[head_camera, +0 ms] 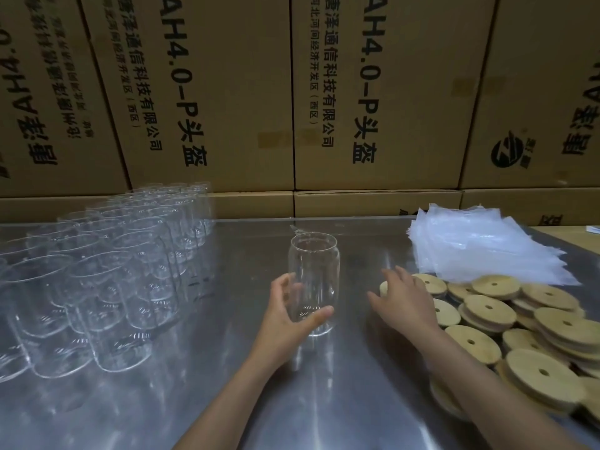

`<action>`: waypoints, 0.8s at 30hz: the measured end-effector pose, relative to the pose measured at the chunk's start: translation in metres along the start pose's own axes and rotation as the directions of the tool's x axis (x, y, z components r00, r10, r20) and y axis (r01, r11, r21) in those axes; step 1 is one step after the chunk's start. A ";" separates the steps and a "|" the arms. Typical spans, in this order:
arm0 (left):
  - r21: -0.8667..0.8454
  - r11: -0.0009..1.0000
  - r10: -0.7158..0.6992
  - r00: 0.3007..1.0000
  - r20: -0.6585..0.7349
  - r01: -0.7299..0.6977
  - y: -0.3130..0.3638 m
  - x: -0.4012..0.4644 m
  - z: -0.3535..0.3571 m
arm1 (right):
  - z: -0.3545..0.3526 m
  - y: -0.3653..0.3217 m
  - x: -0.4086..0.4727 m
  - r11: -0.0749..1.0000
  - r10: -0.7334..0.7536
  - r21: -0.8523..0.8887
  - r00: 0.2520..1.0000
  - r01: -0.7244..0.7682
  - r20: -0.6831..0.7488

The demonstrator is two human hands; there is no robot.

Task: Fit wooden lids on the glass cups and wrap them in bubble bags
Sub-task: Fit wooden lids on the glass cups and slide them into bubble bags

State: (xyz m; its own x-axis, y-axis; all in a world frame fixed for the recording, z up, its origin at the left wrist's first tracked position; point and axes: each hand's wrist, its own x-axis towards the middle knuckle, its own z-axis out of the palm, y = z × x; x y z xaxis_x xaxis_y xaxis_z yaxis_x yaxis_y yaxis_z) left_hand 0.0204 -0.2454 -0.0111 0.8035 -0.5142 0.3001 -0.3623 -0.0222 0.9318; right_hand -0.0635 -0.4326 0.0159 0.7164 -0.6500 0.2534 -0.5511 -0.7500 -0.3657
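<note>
A clear glass cup stands upright on the shiny metal table, with no lid on it. My left hand grips its lower half, thumb in front and fingers behind the glass. My right hand hovers with fingers spread over the near edge of a pile of round wooden lids, each with a small hole. It holds nothing that I can see. A stack of clear bubble bags lies behind the lids at the right.
Several rows of empty glass cups fill the left side of the table. Large brown cardboard boxes with printed text form a wall right behind the table.
</note>
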 end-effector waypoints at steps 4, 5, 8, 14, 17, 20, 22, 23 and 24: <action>0.038 0.999 0.008 1.000 0.027 -0.009 -0.001 0.001 0.000 | 0.011 0.009 0.006 0.968 0.101 -0.242 0.984 -0.063 0.145; 0.043 0.999 0.012 1.000 0.024 -0.013 -0.001 0.003 0.000 | 0.012 0.008 0.007 0.963 0.088 -0.266 0.988 -0.052 0.126; 0.061 0.998 0.018 1.000 0.008 -0.019 -0.002 0.005 0.001 | 0.013 0.005 0.007 0.969 -0.009 -0.246 0.999 0.022 0.054; 0.066 0.998 0.011 1.000 0.015 -0.012 -0.003 0.004 0.001 | 0.011 0.002 0.009 0.995 -0.052 -0.084 0.996 0.059 0.079; 0.067 0.998 0.006 1.000 0.019 -0.008 -0.003 0.003 0.001 | 0.007 0.002 0.011 0.997 -0.073 -0.005 0.996 0.074 0.042; 0.065 0.998 0.001 1.000 0.011 -0.002 -0.005 0.005 0.002 | -0.003 -0.005 0.012 0.927 -0.075 0.361 0.993 0.102 -0.088; 0.076 0.997 0.005 1.000 0.008 -0.005 -0.006 0.006 0.002 | -0.018 -0.018 0.010 0.760 -0.088 0.611 0.967 0.221 -0.240; 0.083 0.997 0.008 1.000 0.006 -0.008 -0.007 0.006 0.002 | -0.027 -0.028 0.008 0.678 -0.101 0.672 0.943 0.298 -0.316; 0.084 0.996 0.012 1.000 0.004 -0.012 -0.008 0.007 0.002 | -0.037 -0.039 0.005 0.609 -0.124 0.700 0.917 0.373 -0.380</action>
State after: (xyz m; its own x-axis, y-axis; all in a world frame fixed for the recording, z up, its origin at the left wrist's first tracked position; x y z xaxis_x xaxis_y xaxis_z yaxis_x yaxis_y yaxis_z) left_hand 0.0278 -0.2500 -0.0166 0.7973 -0.5177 0.3102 -0.4103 -0.0879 0.9077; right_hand -0.0541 -0.4111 0.0646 0.5620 -0.5496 0.6182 0.2312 -0.6131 -0.7554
